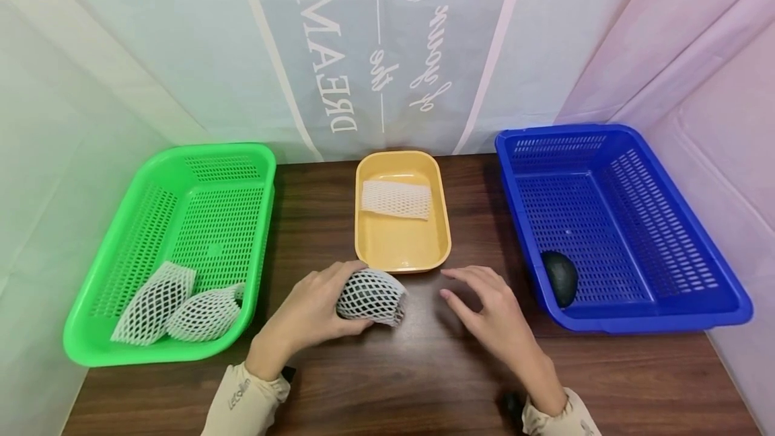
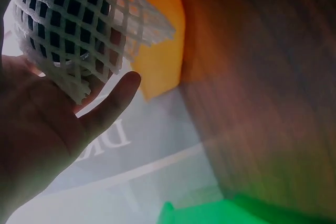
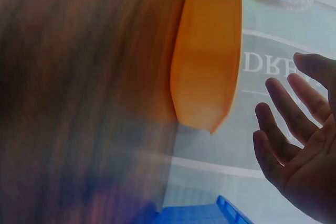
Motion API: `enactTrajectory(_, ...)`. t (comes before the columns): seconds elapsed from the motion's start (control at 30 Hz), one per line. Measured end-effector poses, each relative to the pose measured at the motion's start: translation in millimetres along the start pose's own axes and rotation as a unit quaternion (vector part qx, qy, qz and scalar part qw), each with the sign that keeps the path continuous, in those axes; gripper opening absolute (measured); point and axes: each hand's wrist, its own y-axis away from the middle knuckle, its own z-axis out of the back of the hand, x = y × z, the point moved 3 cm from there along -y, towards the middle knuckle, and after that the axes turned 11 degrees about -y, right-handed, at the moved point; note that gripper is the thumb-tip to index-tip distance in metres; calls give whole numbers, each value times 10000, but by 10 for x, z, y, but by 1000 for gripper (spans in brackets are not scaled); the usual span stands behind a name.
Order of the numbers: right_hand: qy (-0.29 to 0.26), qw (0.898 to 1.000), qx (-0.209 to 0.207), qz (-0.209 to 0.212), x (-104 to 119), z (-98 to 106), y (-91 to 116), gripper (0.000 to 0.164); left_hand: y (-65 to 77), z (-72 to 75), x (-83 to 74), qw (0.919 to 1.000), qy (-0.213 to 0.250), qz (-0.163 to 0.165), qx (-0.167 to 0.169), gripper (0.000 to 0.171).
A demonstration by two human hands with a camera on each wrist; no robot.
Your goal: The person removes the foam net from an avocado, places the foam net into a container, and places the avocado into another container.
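My left hand [image 1: 315,311] grips a dark avocado in a white foam net [image 1: 371,296], just in front of the yellow tray. The net's loose end points right, and the left wrist view shows dark skin through its mesh. To the right, apart from the fruit, my right hand [image 1: 490,315] hovers with its fingers spread and nothing held. A bare dark avocado [image 1: 560,278] lies in the near left corner of the blue basket [image 1: 656,321]. Two netted fruits, one net [image 1: 154,305] beside another net [image 1: 206,315], lie in the green basket [image 1: 145,354].
The yellow tray [image 1: 399,247] stands at the middle back, with a flat white foam net [image 1: 396,199] in it. A printed cloth [image 1: 387,52] hangs behind the brown wooden table [image 1: 387,382]. The two baskets flank the hands.
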Motion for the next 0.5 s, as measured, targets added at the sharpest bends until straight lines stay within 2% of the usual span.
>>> enactTrajectory(0.17, -203, 9993, 276, -165, 3, -94, 27, 33, -16, -116, -45, 9998, 174, 75, -43, 81)
enactTrajectory(0.5, -396, 9979, 434, 265, 43, -232, 73, 29, -65, -316, -146, 9993, 364, 6, 63, 80)
